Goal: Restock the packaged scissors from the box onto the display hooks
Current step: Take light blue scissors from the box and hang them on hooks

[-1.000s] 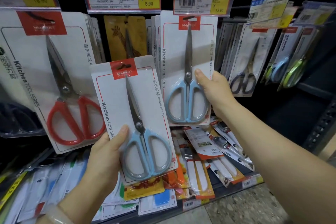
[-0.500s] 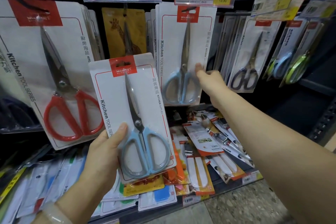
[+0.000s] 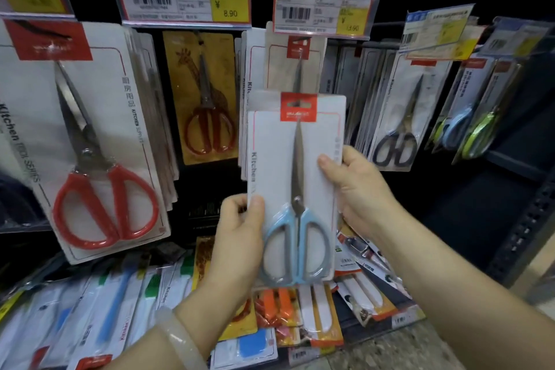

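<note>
A white card pack of blue-handled scissors point(image 3: 295, 189) is held upright in front of the display, just below the hook under the 13.90 price tag point(image 3: 324, 6). My left hand point(image 3: 240, 237) pinches its lower left edge, thumb on the front. My right hand point(image 3: 357, 186) grips its right edge, thumb on the card face. Behind it hangs a stack of the same blue-handled packs point(image 3: 295, 60). The pack's red hang tab sits below that stack's tab. No box is in view.
Large red-handled scissors packs point(image 3: 87, 141) hang at the left, a giraffe-print pack point(image 3: 201, 96) beside them, black-handled scissors point(image 3: 402, 117) and green and blue ones point(image 3: 474, 129) at the right. Below lies a shelf of mixed kitchen tool packs point(image 3: 300, 309).
My left hand carried the held pack right and up, in front of the hanging blue stack. My right hand left the hanging pack and took hold of the held pack's right edge.
</note>
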